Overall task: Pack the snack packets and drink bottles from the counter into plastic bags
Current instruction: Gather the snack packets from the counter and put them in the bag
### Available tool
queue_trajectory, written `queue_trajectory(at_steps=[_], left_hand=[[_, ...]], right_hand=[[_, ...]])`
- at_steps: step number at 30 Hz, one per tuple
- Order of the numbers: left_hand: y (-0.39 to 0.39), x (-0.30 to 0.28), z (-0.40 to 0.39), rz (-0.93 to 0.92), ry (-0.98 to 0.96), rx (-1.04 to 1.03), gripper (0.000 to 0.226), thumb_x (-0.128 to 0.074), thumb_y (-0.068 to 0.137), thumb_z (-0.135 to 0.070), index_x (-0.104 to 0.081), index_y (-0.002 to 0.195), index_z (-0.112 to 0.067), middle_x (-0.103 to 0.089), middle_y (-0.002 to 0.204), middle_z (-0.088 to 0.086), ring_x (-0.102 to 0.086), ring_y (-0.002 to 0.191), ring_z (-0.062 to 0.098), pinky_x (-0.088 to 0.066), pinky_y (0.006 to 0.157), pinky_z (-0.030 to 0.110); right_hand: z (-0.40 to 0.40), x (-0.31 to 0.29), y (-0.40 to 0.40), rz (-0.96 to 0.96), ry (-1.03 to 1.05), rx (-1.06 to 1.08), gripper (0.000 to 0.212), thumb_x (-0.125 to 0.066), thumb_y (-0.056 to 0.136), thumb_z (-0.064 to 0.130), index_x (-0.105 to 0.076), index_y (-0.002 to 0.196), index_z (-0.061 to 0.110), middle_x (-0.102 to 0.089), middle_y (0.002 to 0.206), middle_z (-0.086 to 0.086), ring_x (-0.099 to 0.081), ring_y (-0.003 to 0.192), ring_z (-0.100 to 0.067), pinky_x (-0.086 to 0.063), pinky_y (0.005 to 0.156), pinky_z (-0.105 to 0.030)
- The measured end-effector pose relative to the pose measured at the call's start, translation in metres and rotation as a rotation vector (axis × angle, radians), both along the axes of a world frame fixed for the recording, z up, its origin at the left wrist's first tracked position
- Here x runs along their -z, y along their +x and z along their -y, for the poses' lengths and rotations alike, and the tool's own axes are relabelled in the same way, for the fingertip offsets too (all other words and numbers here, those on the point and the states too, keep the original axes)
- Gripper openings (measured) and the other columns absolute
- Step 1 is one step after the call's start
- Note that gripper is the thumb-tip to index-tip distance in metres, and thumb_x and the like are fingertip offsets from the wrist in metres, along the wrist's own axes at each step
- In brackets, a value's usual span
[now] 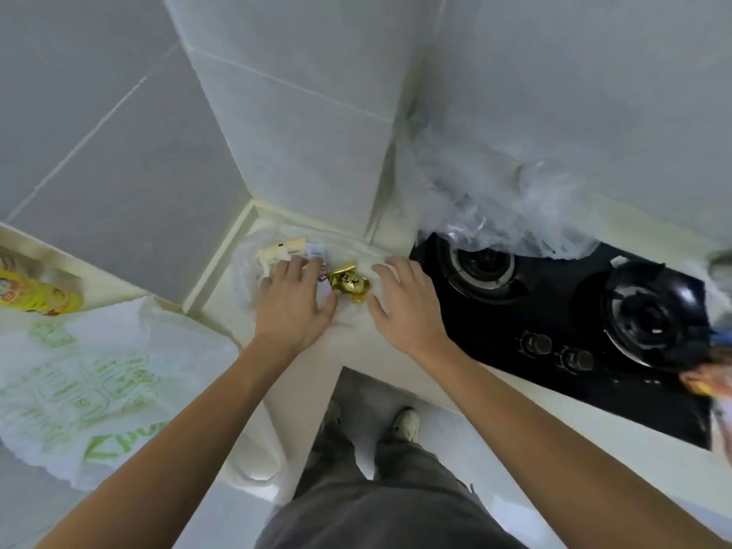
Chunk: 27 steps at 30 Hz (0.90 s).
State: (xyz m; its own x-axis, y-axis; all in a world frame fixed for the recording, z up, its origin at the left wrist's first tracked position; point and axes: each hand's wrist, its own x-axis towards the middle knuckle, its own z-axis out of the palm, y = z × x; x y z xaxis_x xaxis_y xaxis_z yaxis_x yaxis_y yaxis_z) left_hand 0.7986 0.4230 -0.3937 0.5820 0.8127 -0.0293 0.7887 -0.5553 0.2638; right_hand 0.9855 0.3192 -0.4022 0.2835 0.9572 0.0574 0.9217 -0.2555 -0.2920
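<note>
A thin clear plastic bag (247,267) lies in the counter's inner corner, with pale snack packets (283,249) showing inside it. A shiny gold packet (350,283) sits between my hands. My left hand (295,299) lies flat with spread fingers on the bag and packets. My right hand (404,299) hovers or rests just right of the gold packet, fingers loosely spread, holding nothing that I can see. A white bag with green print (87,386) lies on the counter at left, and a yellow packet (35,297) lies beyond it.
A black gas hob (554,311) with two burners fills the counter at right. Crumpled clear plastic (495,208) is heaped against the wall behind it. Tiled walls close the corner. The counter edge (340,362) runs just before my legs. Blurred items sit at far right.
</note>
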Motion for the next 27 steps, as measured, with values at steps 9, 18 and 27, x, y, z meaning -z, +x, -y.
queue_trajectory(at_steps=[9, 18, 27], left_hand=[[0.116, -0.034, 0.077, -0.003, 0.051, 0.374, 0.068, -0.047, 0.095, -0.056, -0.044, 0.151, -0.019, -0.05, 0.148, 0.011, -0.046, 0.135, 0.032, -0.047, 0.1, 0.05], [0.255, -0.061, 0.278, 0.059, 0.101, 0.679, 0.07, -0.05, 0.097, -0.056, -0.039, 0.156, -0.021, -0.042, 0.158, 0.009, -0.036, 0.146, 0.028, -0.039, 0.112, 0.048], [0.361, -0.076, 0.479, 0.108, 0.072, 0.816, 0.067, -0.054, 0.097, -0.054, -0.041, 0.154, -0.02, -0.047, 0.151, 0.009, -0.042, 0.14, 0.031, -0.044, 0.106, 0.051]], right_hand=[[0.152, -0.034, 0.072, 0.06, -0.02, 0.34, 0.072, -0.052, 0.096, 0.057, -0.042, 0.155, 0.016, -0.046, 0.156, -0.008, -0.04, 0.145, -0.029, -0.037, 0.119, -0.047], [0.376, -0.057, 0.16, 0.132, -0.031, 0.574, 0.074, -0.045, 0.099, 0.062, -0.035, 0.16, 0.021, -0.036, 0.164, -0.01, -0.029, 0.153, -0.03, -0.025, 0.126, -0.049], [0.584, -0.076, 0.229, 0.123, -0.017, 0.795, 0.072, -0.049, 0.098, 0.06, -0.036, 0.159, 0.023, -0.037, 0.163, -0.011, -0.029, 0.151, -0.035, -0.027, 0.123, -0.054]])
